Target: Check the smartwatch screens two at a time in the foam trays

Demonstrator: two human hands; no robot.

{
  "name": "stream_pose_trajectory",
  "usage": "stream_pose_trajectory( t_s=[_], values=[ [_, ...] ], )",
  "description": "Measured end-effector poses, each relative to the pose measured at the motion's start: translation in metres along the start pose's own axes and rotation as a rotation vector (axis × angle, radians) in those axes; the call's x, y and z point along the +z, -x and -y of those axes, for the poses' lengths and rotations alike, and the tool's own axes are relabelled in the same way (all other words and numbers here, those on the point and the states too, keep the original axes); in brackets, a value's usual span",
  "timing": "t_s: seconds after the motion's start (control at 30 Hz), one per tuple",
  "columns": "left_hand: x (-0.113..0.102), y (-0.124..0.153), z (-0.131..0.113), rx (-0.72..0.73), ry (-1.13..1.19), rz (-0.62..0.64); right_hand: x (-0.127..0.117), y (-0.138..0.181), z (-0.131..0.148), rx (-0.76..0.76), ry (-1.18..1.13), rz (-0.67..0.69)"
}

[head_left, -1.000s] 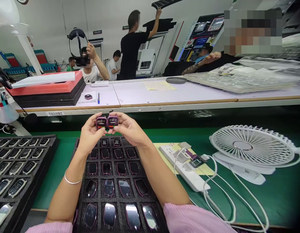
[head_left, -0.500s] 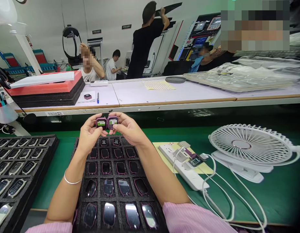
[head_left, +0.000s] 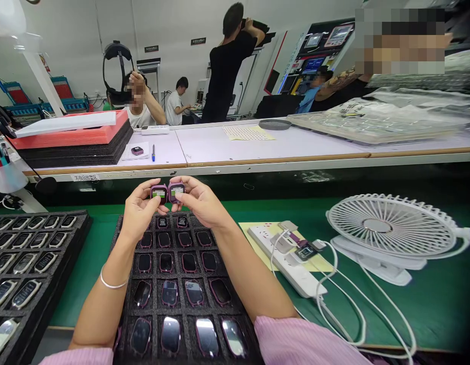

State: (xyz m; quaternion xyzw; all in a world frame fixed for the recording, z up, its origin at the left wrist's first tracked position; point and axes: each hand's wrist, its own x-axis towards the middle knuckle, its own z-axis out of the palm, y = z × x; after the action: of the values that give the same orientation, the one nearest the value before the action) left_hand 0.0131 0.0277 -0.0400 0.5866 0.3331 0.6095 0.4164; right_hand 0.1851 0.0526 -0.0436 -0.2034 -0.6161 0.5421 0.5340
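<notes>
My left hand point(head_left: 141, 205) grips a purple smartwatch case point(head_left: 158, 192) without a strap, its lit screen showing green and white. A second, matching smartwatch case point(head_left: 177, 191) is in my right hand point(head_left: 200, 198), held side by side with the first, and my right thumb lies over part of its screen. Both are raised above the far end of a black foam tray point(head_left: 156, 279). Rows of similar purple-framed watches point(head_left: 170, 335) sit in the tray's slots; two in the far row have lit screens. My forearms hide parts of the tray's sides.
Left stands another foam tray point(head_left: 73, 263) of light-framed watches. To the right are a white power strip point(head_left: 284, 258) with cables, a watch on a charger point(head_left: 306, 251) and a white fan point(head_left: 387, 228). A raised shelf point(head_left: 204, 147) carries red and black foam. Several people are beyond.
My hands and both watches stay nearly in place; my right thumb shifts slightly on its screen. In the background, a standing person's arms and the dark panel they handle have moved.
</notes>
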Motion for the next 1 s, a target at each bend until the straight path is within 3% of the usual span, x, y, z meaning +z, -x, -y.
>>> stream_pose_trajectory(
  t_s=[1.0],
  values=[
    [0.0025, 0.0008, -0.0009, 0.000, 0.010, -0.074, -0.0013, 0.0016, 0.0017, 0.063, -0.083, 0.050]
  ],
)
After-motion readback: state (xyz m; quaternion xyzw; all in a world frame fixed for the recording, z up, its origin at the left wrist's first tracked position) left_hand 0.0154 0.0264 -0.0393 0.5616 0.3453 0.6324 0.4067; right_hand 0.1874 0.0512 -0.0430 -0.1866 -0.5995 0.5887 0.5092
